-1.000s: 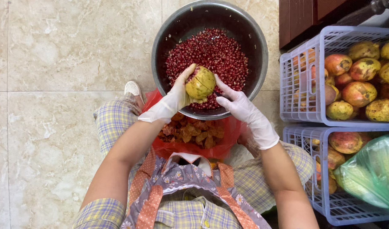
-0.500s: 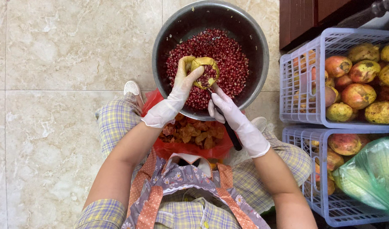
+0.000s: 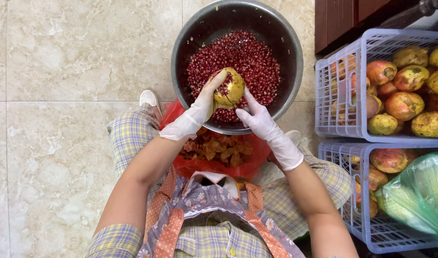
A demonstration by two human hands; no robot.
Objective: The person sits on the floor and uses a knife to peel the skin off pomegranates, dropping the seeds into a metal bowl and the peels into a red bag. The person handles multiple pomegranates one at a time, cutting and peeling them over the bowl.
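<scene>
Left hand (image 3: 197, 112): gloved, gripping pomegranate (image 3: 229, 88) | right hand (image 3: 259, 119): gloved, fingers pressing the same fruit | below: metal bowl (image 3: 181, 62) of red seeds (image 3: 247, 59)

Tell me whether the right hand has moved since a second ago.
Yes. The right hand dipped toward the bowl's near rim, then rose back beside the pomegranate.

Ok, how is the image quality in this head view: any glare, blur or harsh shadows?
Head view: even, soft light; faint sheen on the dark metal bowl rim; white-gloved left hand, right hand and yellow-skinned pomegranate piece are sharp; only weak shadows on the beige marble floor tiles.
</scene>
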